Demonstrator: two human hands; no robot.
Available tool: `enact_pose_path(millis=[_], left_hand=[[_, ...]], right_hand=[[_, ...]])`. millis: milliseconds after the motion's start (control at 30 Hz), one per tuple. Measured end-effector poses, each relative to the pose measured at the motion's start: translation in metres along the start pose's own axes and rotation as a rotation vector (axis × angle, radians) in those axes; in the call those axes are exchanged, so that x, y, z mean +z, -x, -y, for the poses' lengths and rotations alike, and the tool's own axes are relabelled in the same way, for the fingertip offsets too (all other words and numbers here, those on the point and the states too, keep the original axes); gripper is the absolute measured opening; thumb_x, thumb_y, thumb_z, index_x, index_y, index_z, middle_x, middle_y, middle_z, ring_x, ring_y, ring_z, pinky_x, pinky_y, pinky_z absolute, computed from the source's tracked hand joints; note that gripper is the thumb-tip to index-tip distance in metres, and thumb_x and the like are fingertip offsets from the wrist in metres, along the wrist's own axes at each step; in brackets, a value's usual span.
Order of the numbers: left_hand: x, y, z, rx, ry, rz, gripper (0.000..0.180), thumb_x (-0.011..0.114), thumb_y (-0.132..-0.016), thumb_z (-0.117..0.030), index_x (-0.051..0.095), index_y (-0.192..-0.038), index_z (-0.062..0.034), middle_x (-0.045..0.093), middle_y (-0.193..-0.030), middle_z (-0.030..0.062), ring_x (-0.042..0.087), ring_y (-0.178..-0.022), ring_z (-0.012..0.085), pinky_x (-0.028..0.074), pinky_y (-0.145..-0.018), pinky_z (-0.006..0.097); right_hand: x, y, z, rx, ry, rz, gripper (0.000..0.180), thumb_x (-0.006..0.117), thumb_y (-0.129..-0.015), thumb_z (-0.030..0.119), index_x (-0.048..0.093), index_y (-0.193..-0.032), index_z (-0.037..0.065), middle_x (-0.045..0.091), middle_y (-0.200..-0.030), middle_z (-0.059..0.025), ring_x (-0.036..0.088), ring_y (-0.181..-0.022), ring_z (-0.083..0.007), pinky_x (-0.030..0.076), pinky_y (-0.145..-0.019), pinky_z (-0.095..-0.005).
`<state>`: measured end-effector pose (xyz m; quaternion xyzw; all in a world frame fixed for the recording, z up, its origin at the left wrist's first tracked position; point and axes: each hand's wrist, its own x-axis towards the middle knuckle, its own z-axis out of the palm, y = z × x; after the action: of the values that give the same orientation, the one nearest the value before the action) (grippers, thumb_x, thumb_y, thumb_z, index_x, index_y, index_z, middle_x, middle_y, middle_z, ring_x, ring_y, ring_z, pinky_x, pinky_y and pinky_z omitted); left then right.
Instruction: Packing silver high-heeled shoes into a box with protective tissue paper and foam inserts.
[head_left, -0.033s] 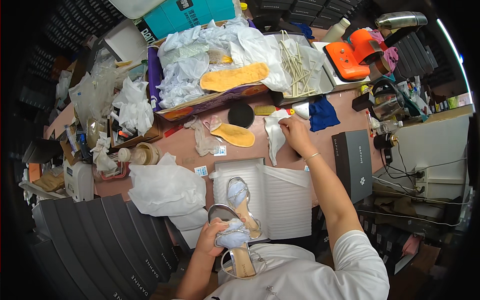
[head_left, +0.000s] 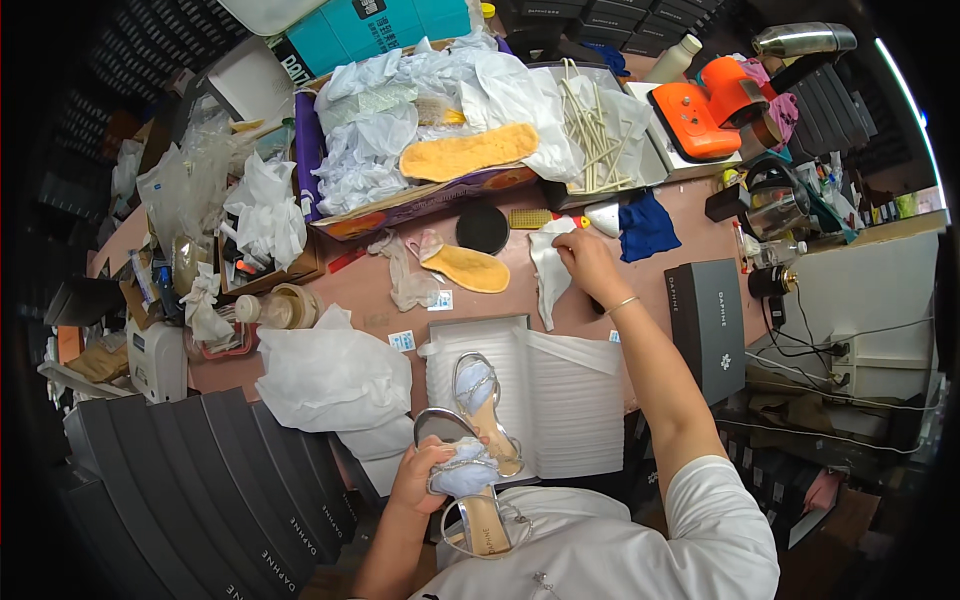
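Your left hand (head_left: 428, 478) is closed around a silver high-heeled sandal (head_left: 470, 497) held close to your body, at the lower middle of the view; the fingers wrap the strap area, which is stuffed with pale tissue. The sandal's toe end points down toward your white shirt. Just beyond it, a second silver sandal (head_left: 482, 408) lies in an open white shoe box (head_left: 580, 400) lined with white paper, its strap likewise stuffed. Your right hand (head_left: 590, 268) is stretched out across the bench (head_left: 370, 290), fingers curled down and pinching a sheet of white tissue paper (head_left: 549, 275) that hangs toward the box. Left of that hand lie a yellow insole (head_left: 470, 268) and a round black disc (head_left: 483, 227); to its right sits a blue cloth (head_left: 647, 227). A dark grey box lid (head_left: 706, 325) rests on the bench beside your right forearm. A crumpled white bag (head_left: 325, 375) lies left of the shoe box. At the far edge stands a carton of white paper (head_left: 400, 140) with a larger yellow insole (head_left: 470, 152) on top.
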<state>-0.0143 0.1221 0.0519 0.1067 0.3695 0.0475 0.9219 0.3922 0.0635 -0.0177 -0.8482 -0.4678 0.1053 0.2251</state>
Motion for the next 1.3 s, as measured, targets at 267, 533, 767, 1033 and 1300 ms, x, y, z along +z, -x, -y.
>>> enact_pose_path(millis=[267,533,767,1033,1300], left_hand=[[-0.018,0.004,0.011,0.028,0.033,-0.111,0.008,0.051,-0.077,-0.003,0.054,-0.07,-0.0042,0.057,-0.114,0.0276,0.057,-0.108,0.047,0.047,-0.09,0.058],[0.016,0.012,0.005,0.043,0.056,0.03,0.011,0.049,-0.079,0.0,0.05,-0.069,-0.0046,0.058,-0.114,0.0312,0.061,-0.101,0.0427,0.051,-0.087,0.051],[0.02,0.02,0.007,0.034,0.019,0.05,0.018,0.053,-0.083,0.0,0.048,-0.067,-0.0066,0.064,-0.097,0.0233,0.065,-0.088,0.0293,0.053,-0.079,0.039],[0.023,0.032,0.016,-0.031,-0.015,-0.048,0.018,0.056,-0.083,-0.001,0.053,-0.066,-0.0072,0.062,-0.078,0.0072,0.061,-0.07,0.0136,0.05,-0.066,0.028],[0.024,0.04,0.022,-0.006,-0.035,-0.011,0.017,0.056,-0.083,-0.001,0.053,-0.068,-0.0081,0.061,-0.077,0.0052,0.059,-0.068,0.0107,0.048,-0.062,0.026]], right_hand=[[0.015,0.053,0.016,-0.068,0.168,0.549,0.027,0.075,-0.07,0.024,0.066,-0.089,0.007,0.066,-0.086,-0.0142,0.065,-0.081,-0.0325,0.052,-0.071,-0.0396],[-0.009,0.081,0.034,0.125,-0.4,0.059,0.013,0.068,-0.078,0.008,0.059,-0.087,0.002,0.06,-0.096,-0.0151,0.061,-0.09,-0.0281,0.048,-0.078,-0.0355],[-0.126,0.13,0.124,0.126,-0.97,-0.125,0.009,0.062,-0.088,0.005,0.053,-0.089,0.002,0.062,-0.083,-0.003,0.056,-0.075,-0.0049,0.043,-0.065,-0.0176],[-0.052,0.198,0.184,0.035,-0.871,0.213,0.011,0.064,-0.088,0.005,0.066,-0.099,0.001,0.06,-0.085,-0.0039,0.051,-0.071,-0.0083,0.04,-0.059,-0.0197],[-0.032,0.205,0.209,-0.09,-0.72,0.048,0.015,0.069,-0.081,0.001,0.068,-0.097,0.001,0.058,-0.091,-0.0076,0.059,-0.076,-0.016,0.048,-0.063,-0.0257]])
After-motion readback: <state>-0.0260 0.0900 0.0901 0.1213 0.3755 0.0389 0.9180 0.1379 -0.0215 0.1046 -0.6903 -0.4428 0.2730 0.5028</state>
